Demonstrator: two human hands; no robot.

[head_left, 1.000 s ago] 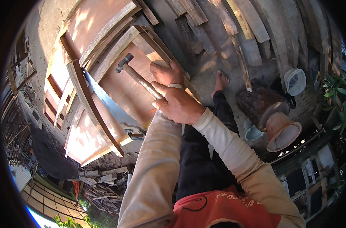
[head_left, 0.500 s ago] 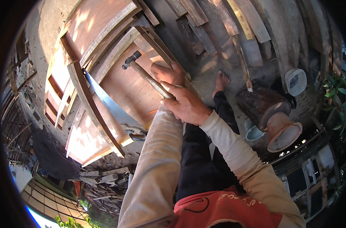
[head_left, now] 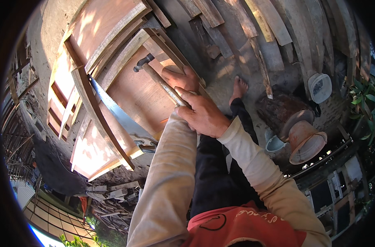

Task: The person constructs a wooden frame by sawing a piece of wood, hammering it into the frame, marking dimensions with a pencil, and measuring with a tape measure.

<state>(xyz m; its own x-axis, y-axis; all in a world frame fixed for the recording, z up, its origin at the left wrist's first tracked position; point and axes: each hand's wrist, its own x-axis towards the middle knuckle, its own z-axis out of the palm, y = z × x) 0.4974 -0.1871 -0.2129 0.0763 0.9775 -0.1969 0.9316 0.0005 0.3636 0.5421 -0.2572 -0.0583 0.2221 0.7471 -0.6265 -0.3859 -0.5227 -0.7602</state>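
Note:
My right hand [head_left: 204, 113] is closed round the wooden handle of a hammer [head_left: 156, 80], its dark metal head raised toward the upper left over a plywood panel [head_left: 127, 103] edged with wooden battens [head_left: 125, 57]. My left hand [head_left: 183, 80] lies beyond it at the right batten of the panel, fingers curled by a light wooden piece; what they grip is partly hidden, as is its wrist behind my right hand. A handsaw [head_left: 113, 107] lies left of the hammer, beside a long curved-looking board [head_left: 92, 107].
Planks [head_left: 274, 24] lie across the upper right ground. A bare foot [head_left: 240, 86] is right of the panel. A white bucket [head_left: 319, 88], a terracotta-coloured container [head_left: 307, 146] and a pale blue basin [head_left: 274, 142] sit at right. Scrap wood [head_left: 117, 193] piles up at lower left.
My right hand and the hammer have shifted a little to the right, the hammer head also slightly upward. My left hand has barely moved.

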